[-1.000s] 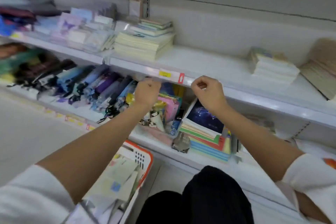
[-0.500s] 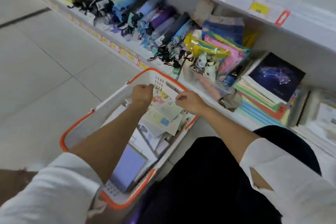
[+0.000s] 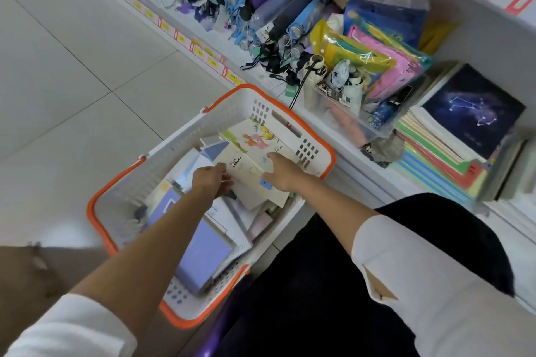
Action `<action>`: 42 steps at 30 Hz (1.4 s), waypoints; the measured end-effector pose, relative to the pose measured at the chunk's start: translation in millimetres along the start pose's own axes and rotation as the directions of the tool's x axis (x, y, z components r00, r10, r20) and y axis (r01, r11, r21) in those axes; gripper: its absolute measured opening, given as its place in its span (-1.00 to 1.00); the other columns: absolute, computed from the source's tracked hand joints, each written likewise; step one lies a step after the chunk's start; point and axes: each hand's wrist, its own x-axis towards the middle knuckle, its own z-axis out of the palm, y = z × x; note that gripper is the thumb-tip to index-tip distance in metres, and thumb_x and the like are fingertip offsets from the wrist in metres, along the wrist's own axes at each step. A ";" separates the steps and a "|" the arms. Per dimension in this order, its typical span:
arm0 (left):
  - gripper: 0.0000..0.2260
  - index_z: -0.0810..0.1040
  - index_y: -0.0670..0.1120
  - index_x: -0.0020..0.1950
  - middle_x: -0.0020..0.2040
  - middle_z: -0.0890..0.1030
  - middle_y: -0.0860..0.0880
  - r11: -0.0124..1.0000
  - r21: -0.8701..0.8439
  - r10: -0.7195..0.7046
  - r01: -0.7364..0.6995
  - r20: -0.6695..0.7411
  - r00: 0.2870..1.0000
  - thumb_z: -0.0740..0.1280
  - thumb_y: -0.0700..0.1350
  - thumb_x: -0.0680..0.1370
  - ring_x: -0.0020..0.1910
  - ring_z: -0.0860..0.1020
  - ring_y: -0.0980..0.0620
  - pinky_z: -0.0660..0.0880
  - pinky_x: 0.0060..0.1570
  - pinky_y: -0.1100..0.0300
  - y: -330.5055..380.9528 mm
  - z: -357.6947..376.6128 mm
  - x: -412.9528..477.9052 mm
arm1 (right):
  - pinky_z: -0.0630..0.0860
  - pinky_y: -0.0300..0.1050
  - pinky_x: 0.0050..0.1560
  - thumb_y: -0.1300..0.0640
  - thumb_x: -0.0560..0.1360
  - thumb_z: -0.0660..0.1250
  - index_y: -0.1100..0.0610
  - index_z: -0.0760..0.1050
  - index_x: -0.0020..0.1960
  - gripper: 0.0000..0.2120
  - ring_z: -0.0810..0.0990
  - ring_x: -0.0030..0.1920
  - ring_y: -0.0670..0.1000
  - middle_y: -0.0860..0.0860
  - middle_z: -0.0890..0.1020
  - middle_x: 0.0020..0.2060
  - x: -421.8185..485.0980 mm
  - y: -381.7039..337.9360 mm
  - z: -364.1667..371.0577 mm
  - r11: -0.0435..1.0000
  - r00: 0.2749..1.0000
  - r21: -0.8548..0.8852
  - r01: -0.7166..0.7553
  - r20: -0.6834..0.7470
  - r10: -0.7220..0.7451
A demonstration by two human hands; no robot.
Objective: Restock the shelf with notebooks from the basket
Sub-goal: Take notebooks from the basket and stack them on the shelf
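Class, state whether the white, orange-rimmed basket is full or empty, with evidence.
Partly full: the white plastic basket with orange rim holds jumbled notebooks: a cream ENGLISH notebook, a lavender notebook.
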 end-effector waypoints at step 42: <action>-0.65 0.45 -0.06 0.29 0.08 0.57 -0.06 0.970 -0.179 0.176 -0.165 0.048 0.983 0.22 -0.36 0.56 -0.05 0.56 -0.04 0.55 -0.09 0.02 35.6 26.5 -3.3 | 0.29 0.09 0.42 0.05 0.54 0.23 0.09 0.17 0.53 -0.41 0.32 0.44 0.12 0.06 0.33 0.46 -16.0 -11.1 -16.7 0.920 0.979 0.388 -0.047 -0.164 0.119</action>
